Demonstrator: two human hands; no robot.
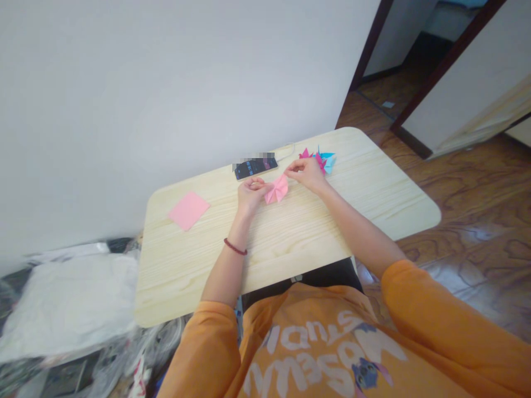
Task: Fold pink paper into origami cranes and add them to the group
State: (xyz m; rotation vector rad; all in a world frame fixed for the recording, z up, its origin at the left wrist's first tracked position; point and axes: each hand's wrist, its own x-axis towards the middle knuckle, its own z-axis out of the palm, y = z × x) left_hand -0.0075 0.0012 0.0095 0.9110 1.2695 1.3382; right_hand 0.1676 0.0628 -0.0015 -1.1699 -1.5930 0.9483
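Note:
A creased piece of pink origami paper is spread a little between my two hands, above the light wooden table. My left hand pinches its left edge between thumb and fingers. At the upper right corner of the same paper, the fingertips of my right hand are closed on it. Just beyond my right hand lie folded paper figures, one magenta and one blue, partly hidden by the hand. Flat on the left part of the table rests a pink paper square.
Behind my hands a phone with a lit screen lies near the table's wall-side edge, a thin cable beside it. The table has rounded corners. Plastic-wrapped bundles crowd the floor at left; a doorway opens at upper right.

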